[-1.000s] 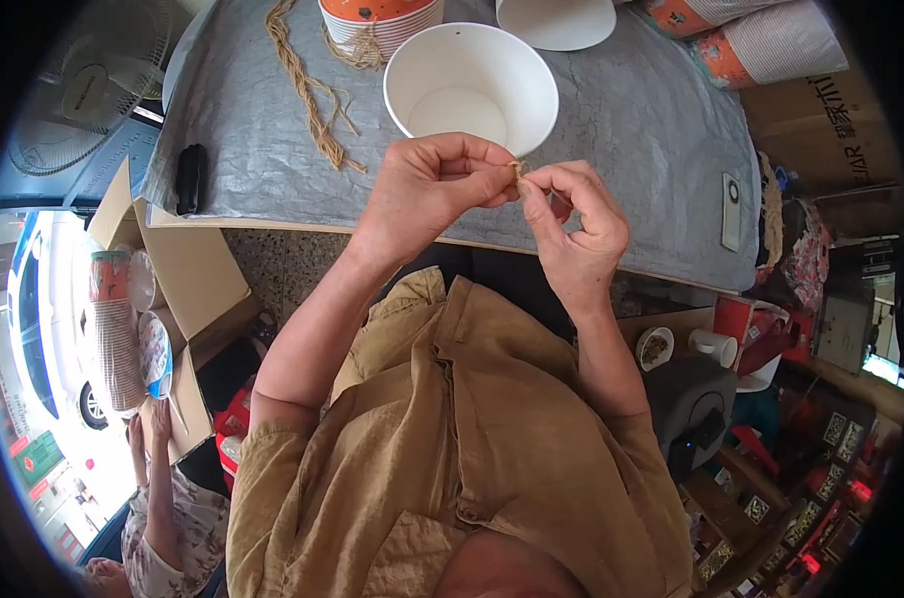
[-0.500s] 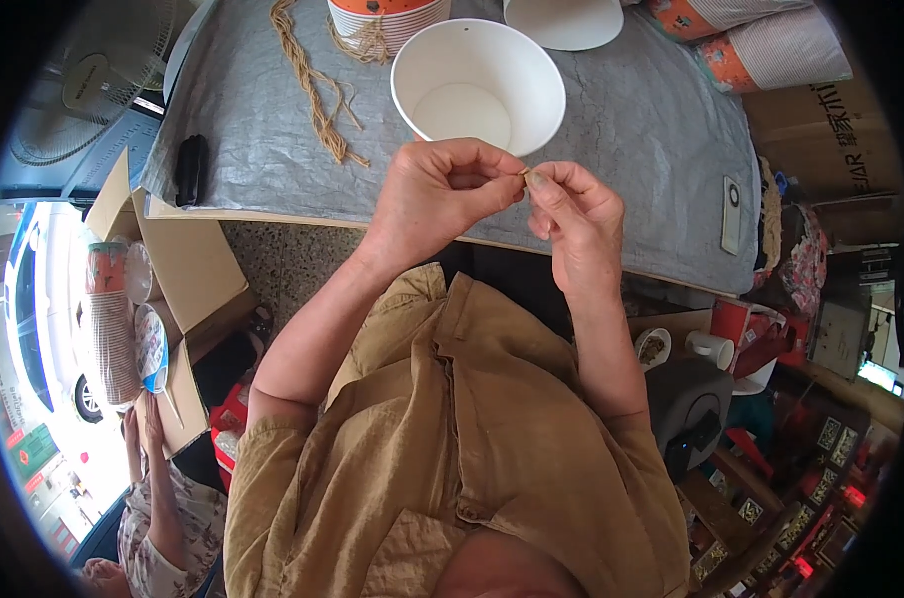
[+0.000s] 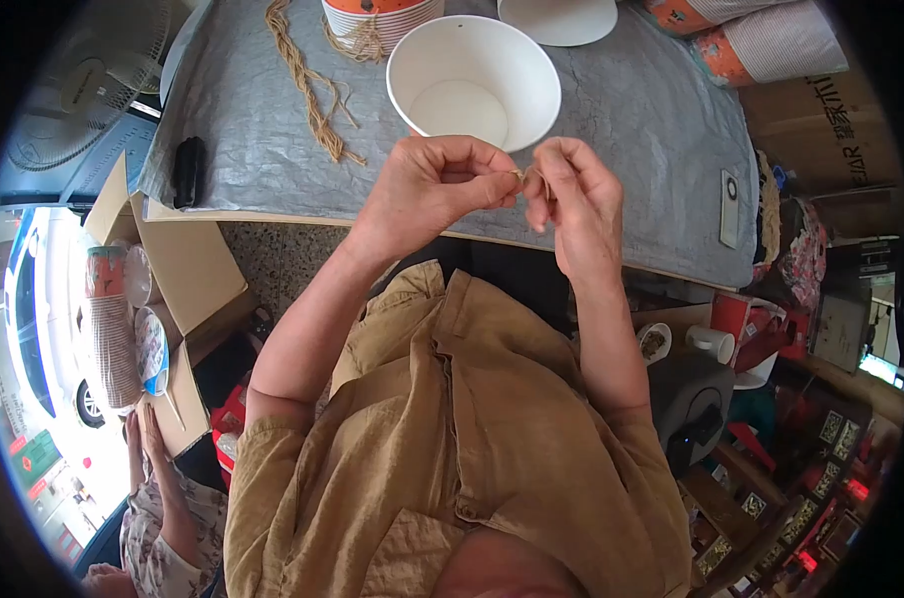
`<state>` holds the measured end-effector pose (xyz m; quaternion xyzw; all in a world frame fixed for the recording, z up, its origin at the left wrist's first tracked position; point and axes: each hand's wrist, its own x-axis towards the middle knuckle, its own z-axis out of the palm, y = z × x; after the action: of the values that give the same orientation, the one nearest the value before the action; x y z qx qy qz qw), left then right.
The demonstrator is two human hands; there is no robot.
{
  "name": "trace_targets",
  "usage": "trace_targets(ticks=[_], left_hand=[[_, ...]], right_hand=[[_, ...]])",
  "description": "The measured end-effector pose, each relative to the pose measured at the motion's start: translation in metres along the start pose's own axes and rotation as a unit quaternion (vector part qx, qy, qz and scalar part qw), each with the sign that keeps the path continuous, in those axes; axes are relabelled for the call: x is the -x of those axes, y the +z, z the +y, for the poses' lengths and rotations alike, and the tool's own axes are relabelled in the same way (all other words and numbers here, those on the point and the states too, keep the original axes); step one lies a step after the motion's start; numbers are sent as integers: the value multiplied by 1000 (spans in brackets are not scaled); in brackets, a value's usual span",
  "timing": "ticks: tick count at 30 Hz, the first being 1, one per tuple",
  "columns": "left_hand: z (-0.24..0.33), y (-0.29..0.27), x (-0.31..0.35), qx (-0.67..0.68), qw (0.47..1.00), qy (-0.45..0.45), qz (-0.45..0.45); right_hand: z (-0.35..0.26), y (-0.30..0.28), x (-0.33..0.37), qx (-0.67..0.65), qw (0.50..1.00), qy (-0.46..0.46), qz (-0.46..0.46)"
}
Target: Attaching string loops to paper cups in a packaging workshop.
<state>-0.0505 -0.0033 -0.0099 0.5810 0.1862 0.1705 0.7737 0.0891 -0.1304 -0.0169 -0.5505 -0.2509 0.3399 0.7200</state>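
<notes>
My left hand (image 3: 417,194) pinches a short bit of tan twine (image 3: 520,174) between thumb and forefinger, in front of the white paper bucket (image 3: 516,85). Facing it, my right hand (image 3: 584,194) has its thumb and fingers closed at the other side of the same twine. Most of the twine is hidden by the fingers. Tilted toward me, the bucket shows its bare inside and a small hole near the far rim. Left of it, a loose hank of twine (image 3: 307,85) lies on the grey table cover (image 3: 631,159).
Stacked orange-and-white buckets (image 3: 382,20) stand at the back with twine against them. Another white bucket (image 3: 561,20) and bucket stacks (image 3: 771,50) lie farther right. A black case (image 3: 189,171) sits at the left edge. At lower left are a cardboard box (image 3: 198,279) and another person's arms (image 3: 163,468).
My right hand has turned, its fingers curling more around the twine end. The left hand keeps its pinch, nearly still. The view has shifted slightly.
</notes>
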Motion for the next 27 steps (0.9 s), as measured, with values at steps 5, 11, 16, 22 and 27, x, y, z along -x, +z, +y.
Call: trace_targets(ticks=[5,11,16,22,27], left_hand=[[-4,-2,0,-38,999,23,-2],[-3,-4,1,-11,1000,21,-7],[-2,-5,1,-11,1000,23,-18],[-3,-6,2,-11,999,29,-7],[-4,-6,3,-42,999,33,-9]], right_hand=[[-5,-8,-3,-8,990,115,-82],[-4,-10,1,13,989,108,-97],[-10,-11,0,76,987,70,-127],[-9,-15,-2,174,972,6,-156],[-9,-15,-2,189,965,-24,-179]])
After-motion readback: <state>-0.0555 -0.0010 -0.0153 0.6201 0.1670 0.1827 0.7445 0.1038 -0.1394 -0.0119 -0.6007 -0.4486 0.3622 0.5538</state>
